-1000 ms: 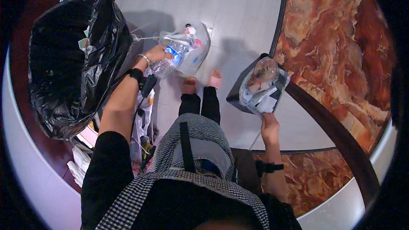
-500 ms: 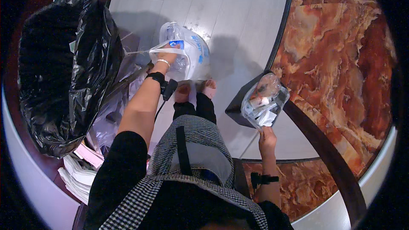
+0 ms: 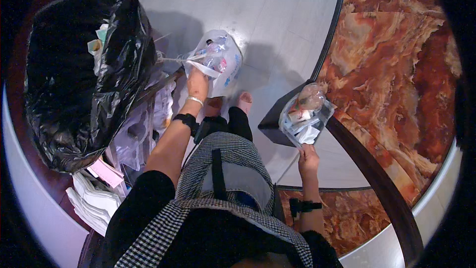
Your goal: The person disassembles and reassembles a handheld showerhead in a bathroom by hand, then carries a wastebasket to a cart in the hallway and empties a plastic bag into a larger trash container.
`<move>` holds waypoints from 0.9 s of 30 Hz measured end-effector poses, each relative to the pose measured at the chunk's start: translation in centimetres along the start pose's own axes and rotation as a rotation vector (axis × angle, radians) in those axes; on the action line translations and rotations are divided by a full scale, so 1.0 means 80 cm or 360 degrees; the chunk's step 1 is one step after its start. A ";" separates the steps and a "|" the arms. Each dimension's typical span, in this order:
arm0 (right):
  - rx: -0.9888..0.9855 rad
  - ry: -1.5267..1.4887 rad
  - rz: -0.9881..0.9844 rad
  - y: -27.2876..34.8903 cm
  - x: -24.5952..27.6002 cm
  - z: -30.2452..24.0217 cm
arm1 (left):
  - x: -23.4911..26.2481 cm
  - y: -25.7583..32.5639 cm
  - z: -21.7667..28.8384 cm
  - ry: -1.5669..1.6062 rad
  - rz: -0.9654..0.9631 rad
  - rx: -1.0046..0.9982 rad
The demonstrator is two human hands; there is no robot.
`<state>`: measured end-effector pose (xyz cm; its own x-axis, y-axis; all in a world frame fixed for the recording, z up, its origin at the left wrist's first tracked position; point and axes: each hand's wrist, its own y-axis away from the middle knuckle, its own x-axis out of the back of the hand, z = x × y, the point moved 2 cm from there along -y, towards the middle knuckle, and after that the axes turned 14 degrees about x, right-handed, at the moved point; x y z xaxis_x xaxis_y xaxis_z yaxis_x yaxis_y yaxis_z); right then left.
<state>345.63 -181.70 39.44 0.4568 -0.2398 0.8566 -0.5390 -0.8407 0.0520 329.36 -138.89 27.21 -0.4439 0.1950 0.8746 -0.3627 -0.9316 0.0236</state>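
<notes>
A white plastic bag (image 3: 230,67) with clear plastic bottles (image 3: 214,49) in it hangs beside the cart at left of centre. My left hand (image 3: 197,84) is closed on the bag's near rim and holds its mouth open. To the right, a dark waste bin (image 3: 278,119) is tilted, its clear liner (image 3: 325,119) folded over the rim. My right hand (image 3: 308,157) grips the bin's near rim and liner. Inside lie crumpled papers and wrappers (image 3: 305,121) and a rounded clear plastic piece (image 3: 312,97).
At the left stands a large black garbage bag (image 3: 64,79), gaping, with paper scraps in it. Below it, the cart holds pale plastic bags (image 3: 134,141) and folded white cloths (image 3: 91,198). A dark curved rail (image 3: 377,173) runs at the right, beside the red marbled floor (image 3: 382,59).
My left hand has drawn back slightly, pulling the white bag's mouth wider so the bottles show. The bin in my right hand has barely moved.
</notes>
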 end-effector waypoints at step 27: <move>-0.0020 0.0001 -0.0003 0.016 -0.037 -0.020 | -0.065 -0.072 -0.037 -0.0639 -0.0552 -0.0321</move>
<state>342.41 -181.27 37.79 0.4575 -0.2383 0.8567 -0.5470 -0.8350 0.0598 331.35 -133.64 21.10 0.0615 0.3105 0.9486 -0.5985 -0.7491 0.2840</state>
